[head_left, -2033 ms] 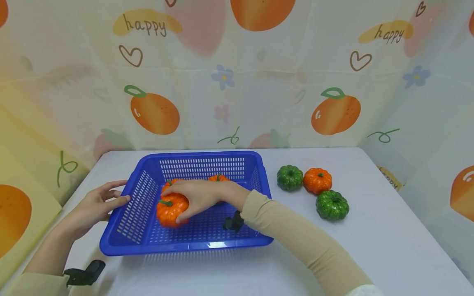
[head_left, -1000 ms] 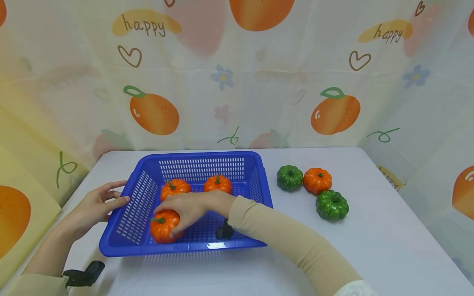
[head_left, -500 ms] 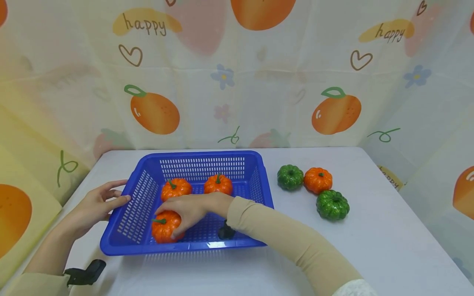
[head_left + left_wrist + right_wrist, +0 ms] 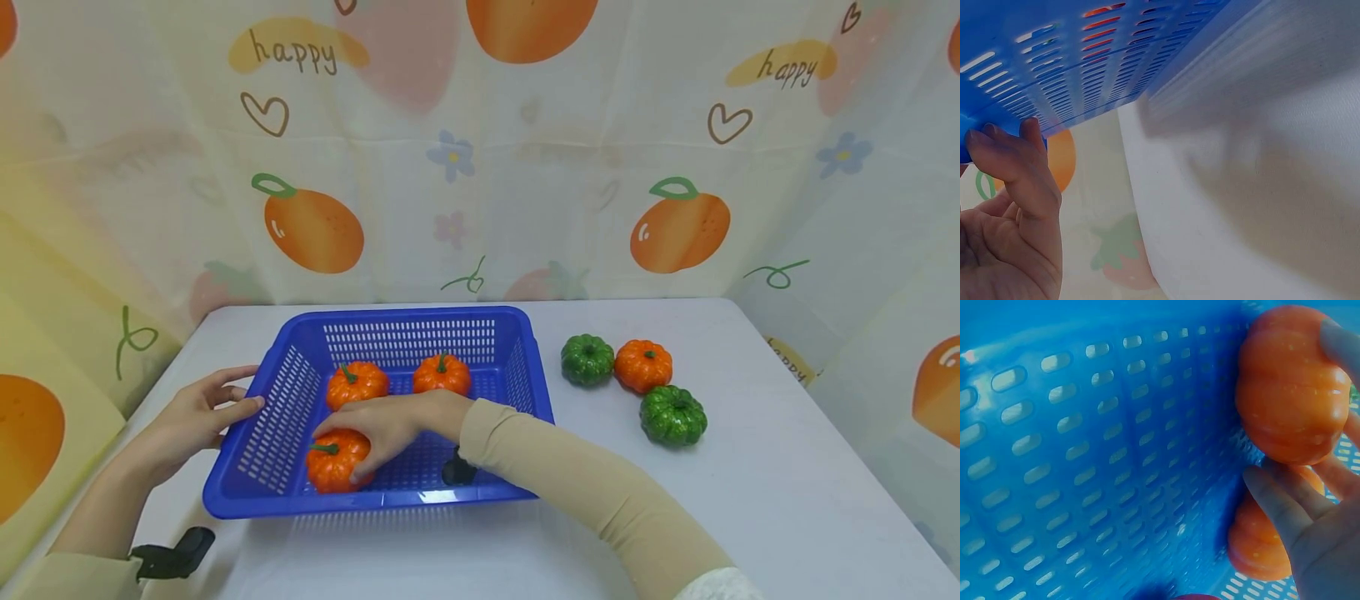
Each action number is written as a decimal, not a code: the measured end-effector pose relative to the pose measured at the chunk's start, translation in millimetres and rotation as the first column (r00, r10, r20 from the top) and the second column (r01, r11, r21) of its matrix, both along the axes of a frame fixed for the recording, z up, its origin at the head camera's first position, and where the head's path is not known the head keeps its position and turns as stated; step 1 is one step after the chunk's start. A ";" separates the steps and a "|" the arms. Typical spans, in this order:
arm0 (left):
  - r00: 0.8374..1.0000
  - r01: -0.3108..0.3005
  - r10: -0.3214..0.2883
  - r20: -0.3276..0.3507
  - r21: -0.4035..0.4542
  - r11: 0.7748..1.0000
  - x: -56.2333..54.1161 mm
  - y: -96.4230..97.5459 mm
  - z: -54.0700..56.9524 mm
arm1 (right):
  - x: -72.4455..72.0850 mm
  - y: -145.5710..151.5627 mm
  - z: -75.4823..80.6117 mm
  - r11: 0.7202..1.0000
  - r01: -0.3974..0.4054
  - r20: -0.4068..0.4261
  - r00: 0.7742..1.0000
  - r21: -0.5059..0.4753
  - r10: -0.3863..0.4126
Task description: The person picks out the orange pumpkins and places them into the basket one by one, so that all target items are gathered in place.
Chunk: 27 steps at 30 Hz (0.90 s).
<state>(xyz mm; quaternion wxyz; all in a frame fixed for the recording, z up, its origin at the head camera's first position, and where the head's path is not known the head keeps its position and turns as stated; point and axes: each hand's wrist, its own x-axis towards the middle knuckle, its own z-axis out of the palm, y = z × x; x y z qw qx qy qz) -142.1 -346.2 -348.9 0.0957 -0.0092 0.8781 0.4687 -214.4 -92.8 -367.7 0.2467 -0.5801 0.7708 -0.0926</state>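
Note:
A blue plastic basket with slotted walls stands on the white table. My left hand grips its left rim, and in the left wrist view the fingertips sit up against the rim. Inside the basket, my right hand holds a small orange pumpkin with a green stem, near the front left corner. The right wrist view shows thumb and fingers around that pumpkin. Behind it lies a second orange pumpkin, and a third orange pumpkin is at the back, right of it.
Right of the basket, on the table, are a green pumpkin, an orange pumpkin and another green pumpkin close together. A patterned curtain hangs behind the table.
My right hand has brought the orange pumpkin toward the basket's front left corner, uncovering the two pumpkins behind; over the last second it has hardly moved. The left hand has stayed put.

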 end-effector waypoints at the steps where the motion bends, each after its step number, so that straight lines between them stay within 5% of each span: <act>1: 1.000 0.000 0.000 0.000 0.000 1.000 0.0 0.1 0.2 | -0.2 0.3 0.0 1.000 0.001 0.003 1.000 0.003 -0.001; 27: 1.000 0.000 0.000 0.005 0.005 1.000 -1.0 0.1 1.0 | -4.7 11.8 20.0 1.000 -0.029 -0.013 1.000 -0.004 0.028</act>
